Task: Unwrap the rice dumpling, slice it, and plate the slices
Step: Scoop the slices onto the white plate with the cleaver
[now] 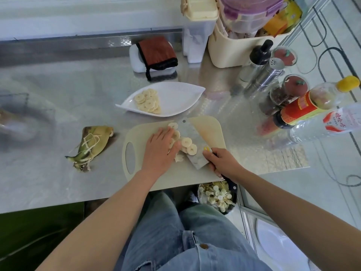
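Note:
A rice dumpling (93, 145) wrapped in green-yellow leaves and tied with white string lies on the steel counter, left of the cream cutting board (207, 127). Pale round slices (188, 145) lie on the board and partly on the flat cleaver blade (192, 133). My left hand (159, 151) rests on the board with straight fingers touching the slices beside the blade. My right hand (219, 162) grips the cleaver's dark handle at the board's near right corner. A white leaf-shaped plate (175, 98) behind the board holds several more slices (147, 101).
Bottles, spice jars and shakers (289, 98) crowd the counter's right side. A cream basket (234, 49) and a brown cloth on a white holder (156, 53) stand at the back. A bin with scraps (216, 196) sits below the counter edge by my knees.

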